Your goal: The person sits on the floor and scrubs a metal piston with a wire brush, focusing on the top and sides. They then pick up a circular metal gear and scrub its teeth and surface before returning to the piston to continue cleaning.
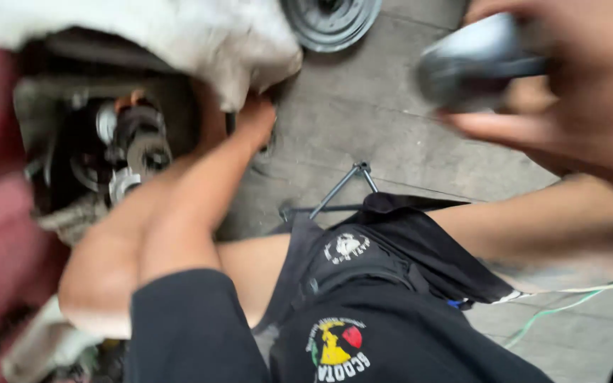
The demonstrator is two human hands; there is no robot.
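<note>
Close to the lens, top right: the right hand wrapping around a dark rounded metal part, fingers curled shut on it, the whole thing blurred. Better held steady and lower, where it can be seen clearly.

Below, black shorts and bare knees, crouching over the concrete floor.

Further out, the left hand reaching under the edge of a dirty white cover, beside an opening packed with gears and a round metal hub. Fingers hidden by the cover (open or closed cannot be told). Worth lifting the cover clear so the fingers are working in sight.

Beyond the knee, a thin metal cross wrench lying flat; farthest, a grooved dark pulley.
</note>
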